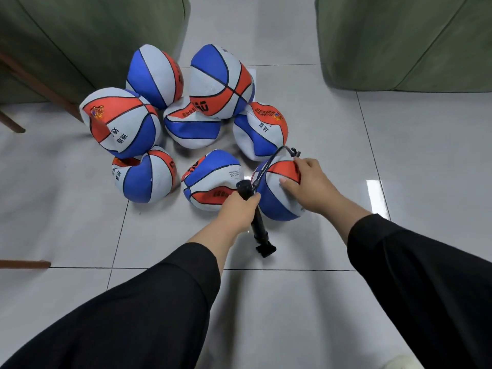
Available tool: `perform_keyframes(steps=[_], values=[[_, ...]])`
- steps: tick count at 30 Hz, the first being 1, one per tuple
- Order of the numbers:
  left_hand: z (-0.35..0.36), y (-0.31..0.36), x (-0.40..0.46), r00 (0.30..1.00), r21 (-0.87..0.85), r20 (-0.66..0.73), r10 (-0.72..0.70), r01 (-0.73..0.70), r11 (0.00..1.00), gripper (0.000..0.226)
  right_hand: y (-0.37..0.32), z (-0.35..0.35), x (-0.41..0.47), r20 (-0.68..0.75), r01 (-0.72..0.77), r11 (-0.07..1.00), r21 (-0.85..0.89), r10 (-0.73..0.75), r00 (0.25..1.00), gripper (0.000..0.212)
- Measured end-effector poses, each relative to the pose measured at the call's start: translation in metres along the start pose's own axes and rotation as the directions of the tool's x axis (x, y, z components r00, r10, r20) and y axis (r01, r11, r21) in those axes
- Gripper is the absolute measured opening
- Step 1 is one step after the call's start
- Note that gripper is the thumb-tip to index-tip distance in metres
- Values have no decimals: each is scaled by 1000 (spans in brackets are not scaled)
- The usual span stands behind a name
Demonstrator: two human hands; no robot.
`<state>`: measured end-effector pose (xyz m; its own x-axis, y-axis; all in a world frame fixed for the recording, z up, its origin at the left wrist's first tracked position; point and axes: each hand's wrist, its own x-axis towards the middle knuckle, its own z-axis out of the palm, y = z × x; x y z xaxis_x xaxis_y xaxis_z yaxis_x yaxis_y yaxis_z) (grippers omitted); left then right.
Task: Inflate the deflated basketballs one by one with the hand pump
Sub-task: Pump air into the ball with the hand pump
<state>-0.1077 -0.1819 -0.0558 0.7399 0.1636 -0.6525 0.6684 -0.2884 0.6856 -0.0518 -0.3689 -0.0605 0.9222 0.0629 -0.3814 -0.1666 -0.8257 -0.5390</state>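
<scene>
The basketballs wear curved panels of blue, white and orange-red, split by thin black seams — some with small black print. The pump and its hose are black, like the sleeves. Floor tiles are pale grey; the upper-corner cushions are dull green.

A cluster of red, white and blue panelled rubber basketballs lies on the pale glossy tiled floor, between a green upholstered seat at far left and another green upholstered seat at far right. The nearest ball sits at the cluster's near right edge, under the right hand. Just left of it stands the black tubular hand pump, tilted, gripped by the left hand, its thin black hose arching over that ball.
</scene>
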Motion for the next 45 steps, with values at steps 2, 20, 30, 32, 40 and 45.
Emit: perform_keyframes(steps=[2, 20, 30, 32, 40, 45], values=[[4, -4, 6, 1000, 59, 5, 1, -2, 998, 16, 8, 5, -2, -86, -55, 998, -15, 53, 995, 77], [69, -30, -5, 980, 176, -36, 195, -186, 967, 122, 30, 32, -22, -2, -200, 877, 438, 223, 975, 102], [63, -21, 14, 974, 478, -125, 191, -109, 871, 93, 26, 42, -18, -76, -211, 922, 325, 248, 966, 104], [59, -19, 15, 972, 473, -110, 209, -134, 871, 98, 25, 43, -16, -71, -217, 911, 351, 257, 964, 105], [40, -39, -7, 872, 320, -396, 287, -161, 934, 38, 35, 26, -13, -104, -173, 860, 480, 252, 962, 87], [33, -72, 21, 985, 229, -166, -38, 76, 971, 65, 35, 24, -18, -126, -118, 892, 437, 191, 973, 74]])
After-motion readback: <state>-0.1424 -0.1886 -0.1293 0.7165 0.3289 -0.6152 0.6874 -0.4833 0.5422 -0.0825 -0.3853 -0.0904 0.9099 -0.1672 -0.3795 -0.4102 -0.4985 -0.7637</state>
